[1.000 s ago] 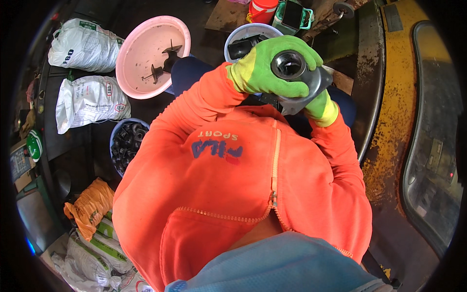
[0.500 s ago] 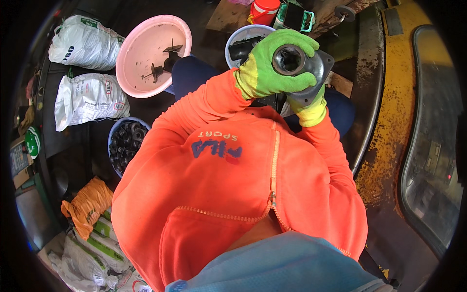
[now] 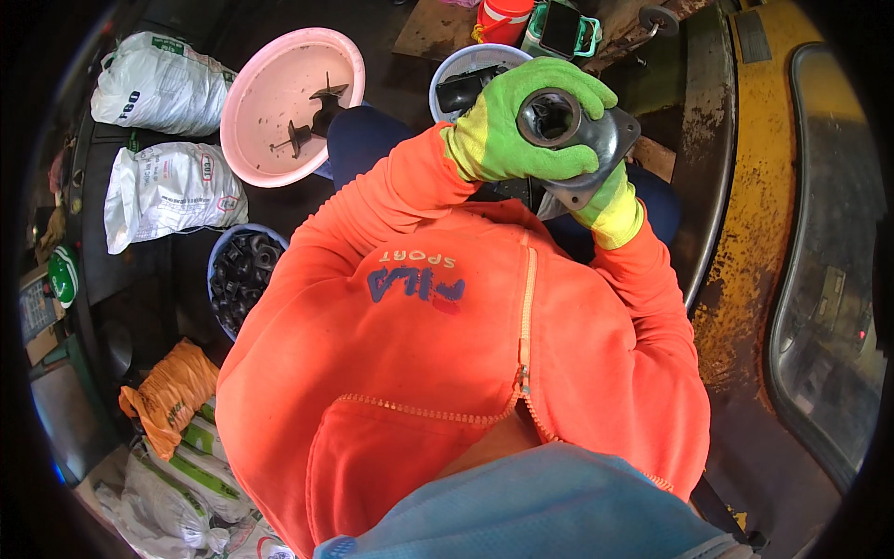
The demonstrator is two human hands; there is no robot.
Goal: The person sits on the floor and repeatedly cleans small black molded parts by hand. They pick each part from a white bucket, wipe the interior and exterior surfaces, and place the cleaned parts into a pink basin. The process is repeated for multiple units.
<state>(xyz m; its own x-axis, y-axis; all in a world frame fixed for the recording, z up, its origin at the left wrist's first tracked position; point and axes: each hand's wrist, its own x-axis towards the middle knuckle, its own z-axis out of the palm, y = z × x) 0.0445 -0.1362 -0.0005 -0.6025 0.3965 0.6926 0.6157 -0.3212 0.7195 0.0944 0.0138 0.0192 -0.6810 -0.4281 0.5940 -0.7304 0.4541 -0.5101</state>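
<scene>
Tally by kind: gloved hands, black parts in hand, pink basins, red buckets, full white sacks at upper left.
Gloved hands, left hand and right hand: 2
Black flanged part, seemingly one piece: 1
Pink basin: 1
Red bucket: 1
White sacks: 2
Total: 7

Blk part (image 3: 612, 140) looked smooth, semi-glossy; gloves (image 3: 500, 121) matt cloth; basin (image 3: 265, 107) smooth plast.; yel. panel (image 3: 750, 214) rough, rusty metal.
</scene>
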